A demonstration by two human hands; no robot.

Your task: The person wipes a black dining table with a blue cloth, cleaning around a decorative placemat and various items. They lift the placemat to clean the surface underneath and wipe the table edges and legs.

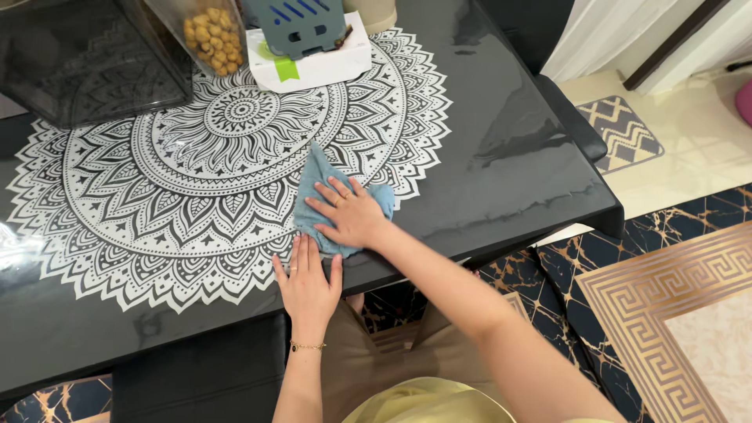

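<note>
At the far left, a dark see-through box [74, 59] is standing on the black glossy table [509, 157], and just to its right a clear container of round golden snacks [213, 39] is sitting at the far edge. Spreading across the table's left and middle is a large white mandala pattern [196, 180], lying under the shiny surface. Further right along the far edge, a white box [321, 66] with a green tab is carrying a grey-blue slotted piece [301, 23].

Near the front edge, the left hand [307, 286] is lying flat and open on the table, fingers spread a little, holding nothing; its fingertips are touching the near hem of the blue cloth [319, 176]. A thin bracelet is circling that wrist.

Just to the right, the right hand [350, 215] is pressing palm-down on the cloth with fingers stretched out, pinning it to the table rather than gripping it. The cloth is lying crumpled on the right-hand rim of the mandala, near the table's front edge.

At the far right, a small patterned mat [623, 133] is lying on the pale floor, and a gold key-pattern border [650, 313] is running across the dark marbled floor nearer by.
</note>
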